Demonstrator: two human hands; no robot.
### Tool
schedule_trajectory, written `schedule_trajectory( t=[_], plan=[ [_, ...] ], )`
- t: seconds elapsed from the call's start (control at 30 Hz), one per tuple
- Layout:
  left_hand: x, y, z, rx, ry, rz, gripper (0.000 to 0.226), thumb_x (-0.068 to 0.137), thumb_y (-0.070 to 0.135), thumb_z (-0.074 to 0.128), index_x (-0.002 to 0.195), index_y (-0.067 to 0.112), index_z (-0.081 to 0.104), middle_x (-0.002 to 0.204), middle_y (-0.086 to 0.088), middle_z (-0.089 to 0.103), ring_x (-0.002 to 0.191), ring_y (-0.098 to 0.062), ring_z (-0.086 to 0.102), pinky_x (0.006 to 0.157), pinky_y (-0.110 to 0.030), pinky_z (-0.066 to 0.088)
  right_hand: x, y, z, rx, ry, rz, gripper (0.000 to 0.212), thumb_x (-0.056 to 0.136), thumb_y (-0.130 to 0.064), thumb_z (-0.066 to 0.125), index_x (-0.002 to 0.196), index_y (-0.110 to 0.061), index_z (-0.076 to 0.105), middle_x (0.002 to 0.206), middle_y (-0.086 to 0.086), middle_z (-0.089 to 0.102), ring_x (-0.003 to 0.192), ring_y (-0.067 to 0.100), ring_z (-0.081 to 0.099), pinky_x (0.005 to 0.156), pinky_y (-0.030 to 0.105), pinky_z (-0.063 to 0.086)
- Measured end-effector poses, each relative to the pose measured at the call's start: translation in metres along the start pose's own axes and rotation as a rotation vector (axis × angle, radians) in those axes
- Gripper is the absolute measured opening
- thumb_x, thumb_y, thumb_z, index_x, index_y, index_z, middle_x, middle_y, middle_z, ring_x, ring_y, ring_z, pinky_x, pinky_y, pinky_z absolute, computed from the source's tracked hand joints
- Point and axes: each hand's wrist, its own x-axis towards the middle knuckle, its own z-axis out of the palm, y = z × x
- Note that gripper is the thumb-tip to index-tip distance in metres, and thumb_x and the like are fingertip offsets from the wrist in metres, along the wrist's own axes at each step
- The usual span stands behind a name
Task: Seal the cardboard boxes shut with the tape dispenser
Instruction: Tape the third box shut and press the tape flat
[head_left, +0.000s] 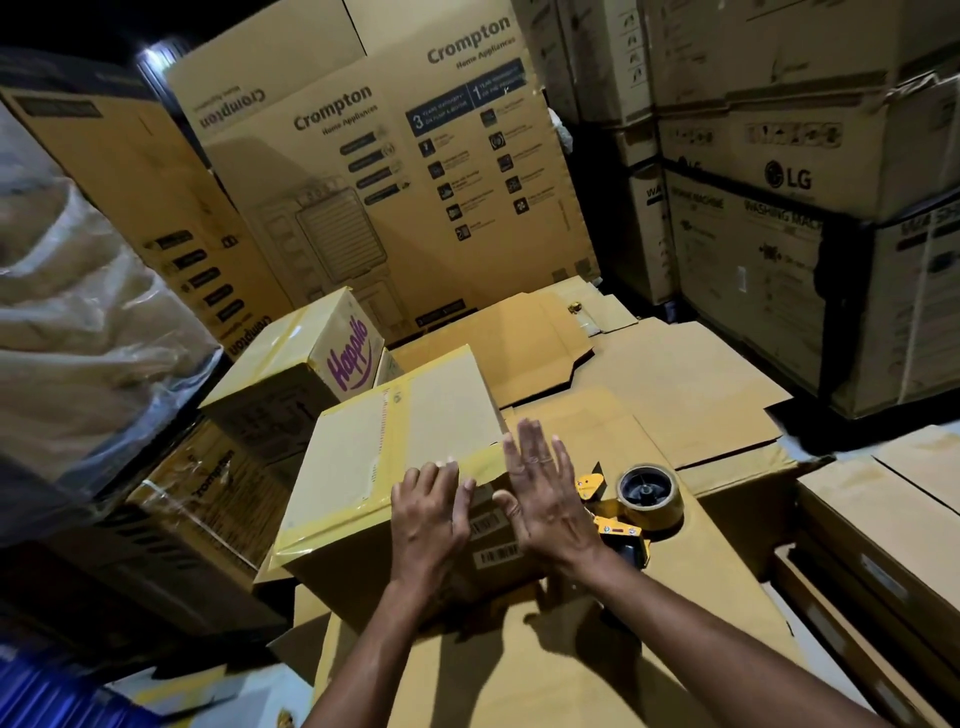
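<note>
Your left grip (431, 512) presses flat on glossy yellowish tape (480, 461) at the edge of the matte rectangular cardboard box (415, 431). Your right grip (545, 499) is spread straight at the box's corner. One yellow tape dispenser (631, 506), carrying a round roll, lies just right of the box. A second taped box (280, 358) stands behind it.

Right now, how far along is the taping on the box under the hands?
Done: tape already runs along the top seam and edges of the box. In hand: left hand presses the near strip down, right hand flat at its end; tape dispenser lies beside. Left: other sides hidden, can't tell.
</note>
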Motion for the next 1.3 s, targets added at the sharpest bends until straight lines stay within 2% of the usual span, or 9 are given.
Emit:
schedule_trajectory(
  t=[0.1, 0.33, 0.5, 0.57, 0.7, 0.87, 0.97, 1.13, 1.3],
  plan=[
    [-0.009, 0.001, 0.000, -0.051, -0.008, -0.043, 0.044, 0.103, 0.039, 0.044, 0.127, 0.011, 0.068, 0.113, -0.003, 0.064, 0.104, -0.020, 0.051, 0.083, -0.042, 0.049, -0.006, 0.000, 0.014, -0.139, -0.022, -0.149, 0.068, 0.110, -0.042, 0.033, 0.161, 0.001, 0.021, 0.170, 0.025, 0.011, 0.158, 0.036, 0.012, 0.125, 0.053, 0.021],
    [-0.006, 0.005, -0.005, -0.193, -0.014, -0.146, 0.044, 0.105, 0.041, 0.042, 0.129, 0.015, 0.068, 0.110, 0.006, 0.061, 0.104, -0.010, 0.045, 0.088, -0.034, 0.042, -0.029, 0.002, 0.034, -0.020, -0.033, -0.173, 0.065, 0.112, -0.035, 0.030, 0.162, -0.001, 0.010, 0.171, 0.021, 0.001, 0.159, 0.035, 0.009, 0.124, 0.049, 0.022],
    [0.008, 0.006, -0.006, -0.245, 0.019, -0.182, 0.039, 0.106, 0.044, 0.041, 0.098, 0.019, 0.070, 0.087, 0.013, 0.049, 0.086, -0.008, 0.040, 0.077, -0.032, 0.036, -0.038, -0.001, 0.027, 0.218, 0.207, -0.062, 0.055, 0.105, -0.020, 0.047, 0.156, -0.004, 0.034, 0.167, 0.021, 0.026, 0.155, 0.031, 0.028, 0.122, 0.047, 0.033],
    [0.016, 0.005, -0.005, -0.268, 0.010, -0.227, 0.039, 0.106, 0.046, 0.044, 0.083, 0.021, 0.064, 0.080, 0.012, 0.047, 0.081, -0.010, 0.040, 0.076, -0.034, 0.036, -0.033, -0.003, 0.022, 0.249, 0.264, 0.041, 0.056, 0.105, -0.020, 0.048, 0.155, -0.003, 0.033, 0.167, 0.019, 0.026, 0.156, 0.030, 0.026, 0.125, 0.042, 0.028],
    [0.032, 0.005, -0.007, -0.264, -0.003, -0.252, 0.039, 0.096, 0.056, 0.053, 0.069, 0.028, 0.052, 0.071, 0.014, 0.043, 0.075, -0.013, 0.042, 0.072, -0.038, 0.040, -0.026, -0.002, 0.025, 0.140, 0.054, 0.089, 0.072, 0.108, -0.034, 0.040, 0.165, -0.007, 0.005, 0.172, 0.017, -0.001, 0.160, 0.030, 0.004, 0.130, 0.039, 0.002],
    [0.033, -0.001, 0.000, -0.165, 0.005, -0.214, 0.041, 0.086, 0.059, 0.067, 0.072, 0.021, 0.065, 0.075, 0.011, 0.054, 0.076, -0.012, 0.046, 0.071, -0.037, 0.042, -0.039, 0.006, 0.044, -0.085, -0.045, 0.041, 0.076, 0.107, -0.037, 0.037, 0.164, -0.004, -0.002, 0.172, 0.020, -0.003, 0.159, 0.034, 0.004, 0.128, 0.046, 0.007],
    [0.031, 0.000, 0.004, -0.103, 0.032, -0.182, 0.037, 0.079, 0.052, 0.080, 0.073, 0.019, 0.065, 0.077, 0.010, 0.055, 0.075, -0.012, 0.045, 0.071, -0.036, 0.043, -0.043, 0.009, 0.037, -0.106, -0.016, -0.011, 0.073, 0.107, -0.034, 0.037, 0.164, -0.002, 0.005, 0.172, 0.020, 0.000, 0.159, 0.034, 0.006, 0.129, 0.045, 0.003],
    [0.022, -0.001, 0.009, -0.064, 0.062, -0.130, 0.041, 0.075, 0.056, 0.081, 0.080, 0.019, 0.065, 0.082, 0.008, 0.055, 0.078, -0.014, 0.046, 0.071, -0.034, 0.038, -0.030, 0.012, 0.024, -0.095, 0.049, -0.110, 0.068, 0.106, -0.027, 0.043, 0.161, 0.003, 0.016, 0.170, 0.025, 0.011, 0.158, 0.037, 0.014, 0.129, 0.050, 0.013],
    [0.017, -0.004, 0.011, -0.038, 0.052, -0.095, 0.039, 0.072, 0.045, 0.089, 0.084, 0.019, 0.063, 0.085, 0.006, 0.052, 0.080, -0.016, 0.044, 0.071, -0.033, 0.033, -0.007, 0.018, 0.022, -0.220, -0.131, -0.267, 0.065, 0.111, -0.041, 0.021, 0.161, 0.000, 0.022, 0.170, 0.022, 0.013, 0.159, 0.034, 0.011, 0.127, 0.048, 0.015]
  ],
)
